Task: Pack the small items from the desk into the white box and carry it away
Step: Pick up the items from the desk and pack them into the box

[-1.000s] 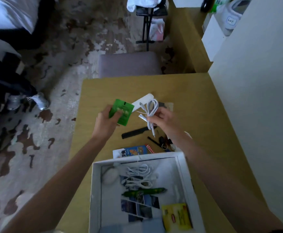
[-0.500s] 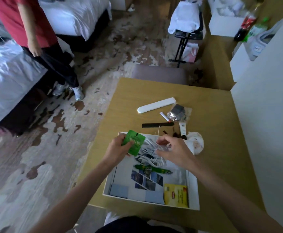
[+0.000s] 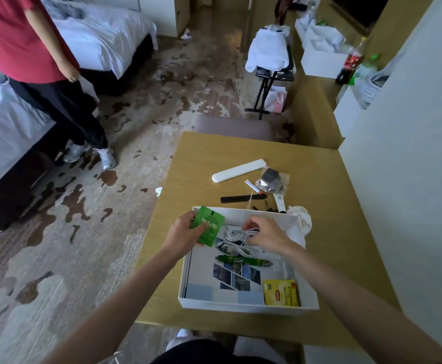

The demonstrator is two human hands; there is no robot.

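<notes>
Now left hand [image 3: 185,232] pinches green packet [image 3: 209,228] over white box [image 3: 241,306], 10 o'clock corner; right hand [image 3: 267,233] pinches white cable [image 3: 237,236], 12 o'clock side. Box on desk [image 3: 214,153], 6 o'clock edge. Better lower both flat, then release, to keep coil inside.

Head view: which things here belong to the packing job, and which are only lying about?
Job:
white box
green packet, in the left hand
white cable, held by the right hand
white case, black comb and clear bag, on the desk

Lying about:
bed
bottles
pink bag
folding stand
</notes>
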